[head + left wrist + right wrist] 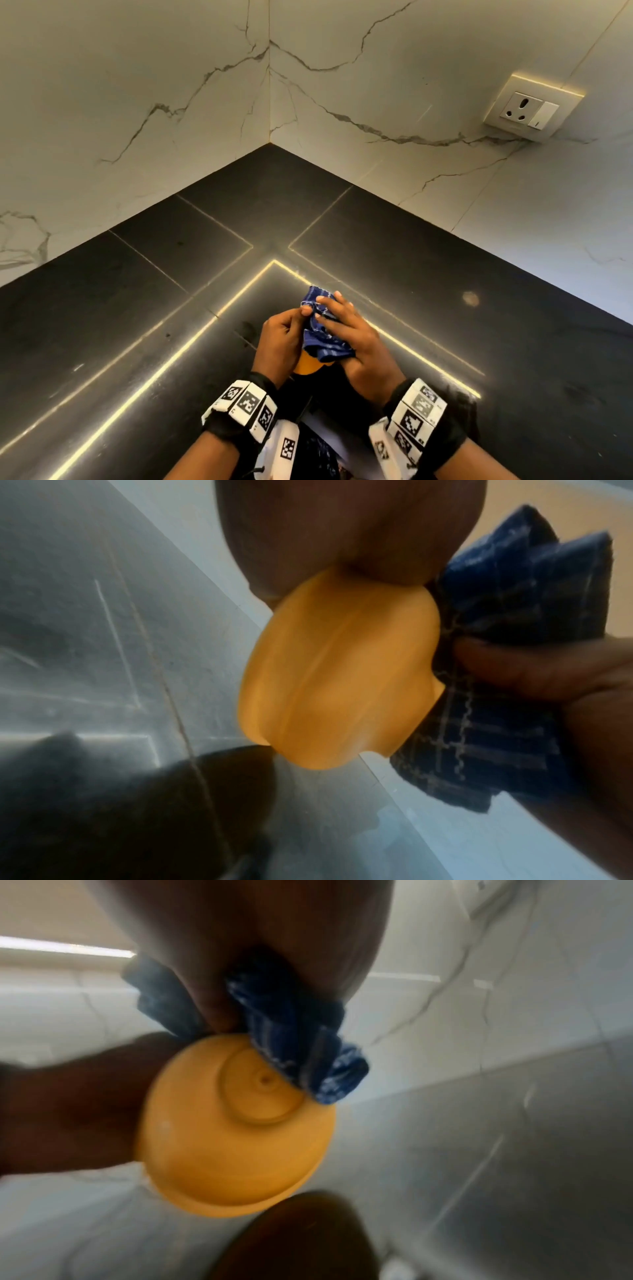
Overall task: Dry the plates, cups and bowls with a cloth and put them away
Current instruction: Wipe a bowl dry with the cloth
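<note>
A small yellow bowl [306, 367] is held above the black countertop [428, 274], close to my body. My left hand [284, 329] grips it from the left, fingers curled round its side. A blue checked cloth [322, 320] is bunched over the bowl, and my right hand [349, 325] grips the cloth against it. The left wrist view shows the bowl [335, 674] side-on with the cloth [507, 647] pressed to its right. In the right wrist view the bowl [232, 1134] shows its underside and foot ring, with the cloth [298, 1053] on its upper edge.
The countertop runs into a corner between two white marble walls [171, 102]. A wall socket with a switch [532, 108] sits on the right wall. Bright light strips reflect on the counter, and a pale spot [470, 298] lies to the right of my hands.
</note>
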A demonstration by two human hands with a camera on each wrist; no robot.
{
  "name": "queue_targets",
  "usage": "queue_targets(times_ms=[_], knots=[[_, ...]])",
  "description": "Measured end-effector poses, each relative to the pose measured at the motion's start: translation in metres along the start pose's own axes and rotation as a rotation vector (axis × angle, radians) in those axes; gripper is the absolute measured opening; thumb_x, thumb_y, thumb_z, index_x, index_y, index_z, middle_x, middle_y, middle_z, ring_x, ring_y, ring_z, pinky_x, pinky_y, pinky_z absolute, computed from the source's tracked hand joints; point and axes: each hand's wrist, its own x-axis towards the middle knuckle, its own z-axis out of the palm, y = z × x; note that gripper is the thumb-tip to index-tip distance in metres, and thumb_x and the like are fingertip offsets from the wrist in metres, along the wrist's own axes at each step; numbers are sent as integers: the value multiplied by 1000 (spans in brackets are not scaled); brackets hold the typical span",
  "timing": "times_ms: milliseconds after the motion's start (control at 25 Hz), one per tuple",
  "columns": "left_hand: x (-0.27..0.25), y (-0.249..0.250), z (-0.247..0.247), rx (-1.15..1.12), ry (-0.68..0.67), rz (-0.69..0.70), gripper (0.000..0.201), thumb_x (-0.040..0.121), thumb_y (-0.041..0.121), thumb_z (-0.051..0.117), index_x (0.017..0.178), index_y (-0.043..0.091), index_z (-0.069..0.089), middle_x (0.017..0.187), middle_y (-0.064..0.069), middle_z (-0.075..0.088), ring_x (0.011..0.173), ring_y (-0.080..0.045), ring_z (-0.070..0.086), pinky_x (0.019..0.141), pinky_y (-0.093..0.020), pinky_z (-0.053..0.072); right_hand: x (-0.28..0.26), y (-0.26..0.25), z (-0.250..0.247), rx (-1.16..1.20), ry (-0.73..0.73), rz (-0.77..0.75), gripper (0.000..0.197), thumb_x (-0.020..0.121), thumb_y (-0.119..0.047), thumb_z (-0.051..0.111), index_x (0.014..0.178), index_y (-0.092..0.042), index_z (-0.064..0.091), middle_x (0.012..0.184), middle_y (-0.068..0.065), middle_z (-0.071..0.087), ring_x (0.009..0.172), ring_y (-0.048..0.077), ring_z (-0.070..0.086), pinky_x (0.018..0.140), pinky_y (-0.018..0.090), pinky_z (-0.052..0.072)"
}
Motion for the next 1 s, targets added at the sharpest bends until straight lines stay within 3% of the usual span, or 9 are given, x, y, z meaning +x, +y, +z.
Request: queue_targets(times_ms=[160,280,400,480,560,680,800,880,1000], knots=[[1,-1,0,96,66,26,44,81,61,49,59,28,69,58,7,64,60,-7,52,60,-32,45,24,8,-5,186,38,199,69,69,14,47,129,-17,60,136,-8,55,130,5,47,111,29,36],[-8,5,-2,152,81,4,56,94,56,50,48,23,51,44,10,40,47,-3,32,47,-27,29,27,7,-5,313,117,413,58,77,16,50,113,-27,66,107,-24,67,101,-7,60,89,28,47],[-12,-2,-5,132,111,45,57,96,54,49,54,16,54,48,6,51,51,-2,39,50,-29,35,5,-4,7,124,57,247,65,75,8,51,134,-20,52,142,-14,43,140,10,32,117,26,23],[-10,-9,-7,62,117,16,58,93,53,50,71,2,65,65,-14,66,63,-11,52,57,-33,45,-8,-9,13,-100,7,-9,59,80,-4,55,138,-16,48,151,-7,34,147,21,17,121,31,9],[-11,-7,-9,53,127,-11,54,98,43,50,73,-2,65,69,-20,66,65,-13,53,59,-33,46,-3,-2,12,-169,-22,-110,56,81,-2,59,136,-15,53,152,-2,36,147,24,19,121,37,10],[-14,7,-6,94,167,24,47,94,38,44,54,14,49,48,10,48,50,0,37,47,-21,33,19,9,6,139,11,107,63,73,12,51,131,-12,59,142,3,51,138,18,40,117,42,28],[-17,4,-6,127,192,-13,58,93,58,46,50,21,38,42,10,36,47,-5,29,48,-29,27,35,7,-3,370,89,444,52,78,8,52,124,-14,64,120,-8,65,112,3,59,102,39,44],[-16,-5,-12,194,216,-11,56,89,66,40,50,25,47,44,9,39,50,-11,32,52,-34,31,30,-4,-1,298,54,418,56,76,9,50,129,-10,60,131,-12,53,125,-1,45,114,31,32],[-16,-11,-16,194,223,23,52,84,64,37,61,24,62,55,6,59,58,-10,48,60,-40,45,8,-16,11,-22,-72,110,66,72,4,51,136,-13,52,146,-14,35,145,10,15,120,26,4]])
